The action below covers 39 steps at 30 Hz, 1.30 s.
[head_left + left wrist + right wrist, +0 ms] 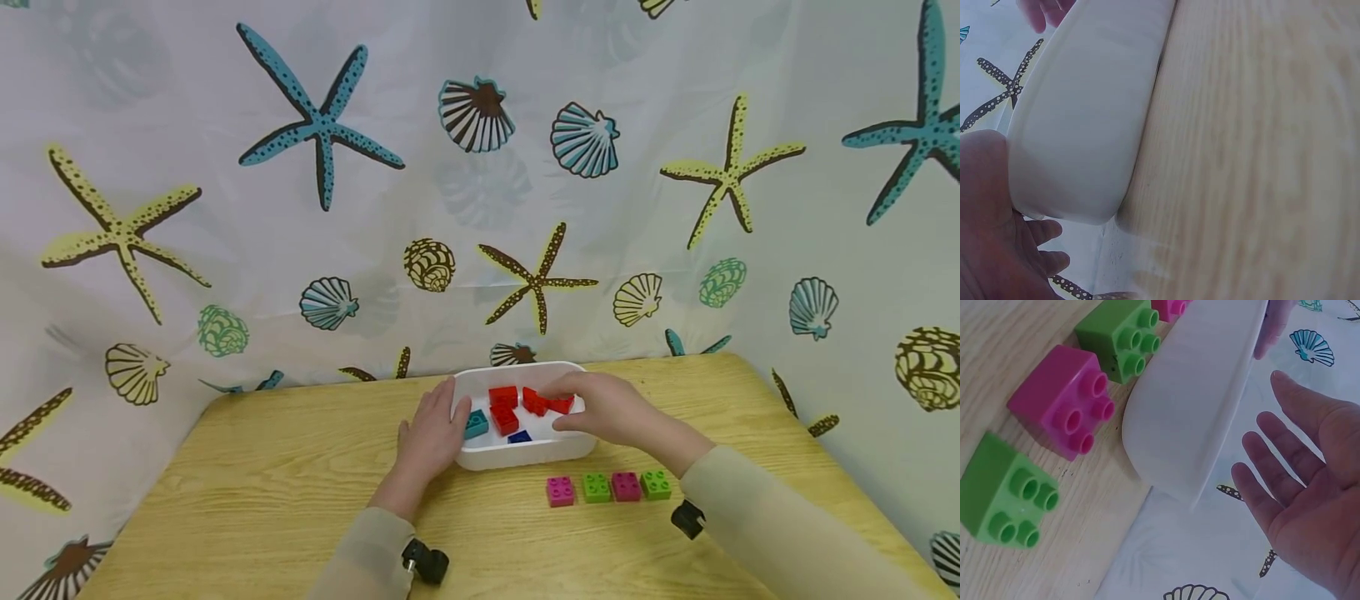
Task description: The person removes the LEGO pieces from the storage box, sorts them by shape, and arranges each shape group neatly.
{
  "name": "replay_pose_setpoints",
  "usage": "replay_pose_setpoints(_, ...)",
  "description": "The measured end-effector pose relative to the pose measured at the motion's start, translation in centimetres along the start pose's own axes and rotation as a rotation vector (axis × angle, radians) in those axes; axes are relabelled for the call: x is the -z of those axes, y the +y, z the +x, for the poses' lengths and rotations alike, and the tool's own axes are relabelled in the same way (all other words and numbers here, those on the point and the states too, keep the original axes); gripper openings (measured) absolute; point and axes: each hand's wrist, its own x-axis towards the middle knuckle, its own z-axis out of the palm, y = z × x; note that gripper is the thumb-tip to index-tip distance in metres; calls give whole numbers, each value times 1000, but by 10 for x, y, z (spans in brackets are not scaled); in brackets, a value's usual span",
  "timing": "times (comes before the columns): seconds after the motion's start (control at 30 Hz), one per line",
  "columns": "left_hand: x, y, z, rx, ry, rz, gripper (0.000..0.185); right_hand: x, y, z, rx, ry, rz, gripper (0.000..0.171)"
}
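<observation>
A white plastic bin (525, 455) stands near the back of the table, holding several red toy building bricks (505, 419), a teal brick (476, 425) and a dark blue brick (519, 437). My left hand (435, 429) holds the bin's left end, thumb over the rim and fingers along the outside. In the left wrist view the bin wall (1085, 112) hides the thumb's tip. Above the bin's right end hovers my right hand (603, 407), its thumb and fingers apart near the red bricks on that side. The right wrist view shows that hand (1310, 506) with nothing in it.
In front of the bin, a row of pink and green bricks lies studs up: a pink brick (559, 492), a green brick (596, 488), a magenta brick (626, 487) and another green brick (656, 485). A shell-patterned curtain (420, 192) hangs behind the wooden table (300, 483).
</observation>
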Motion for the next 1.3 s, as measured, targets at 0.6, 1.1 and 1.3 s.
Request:
replay_pose_setpoints(0.6,-1,-1,-1,1,7,-28,71,-24,4,45,91,-196,118,36)
replay_pose_setpoints(1.1,1,2,-1,5,12,-28,71,-33,10,56,111,-344,146,37)
replay_pose_setpoints(1.3,0,-1,-1,11,11,-23,71,-41,13,61,96,-358,170,40)
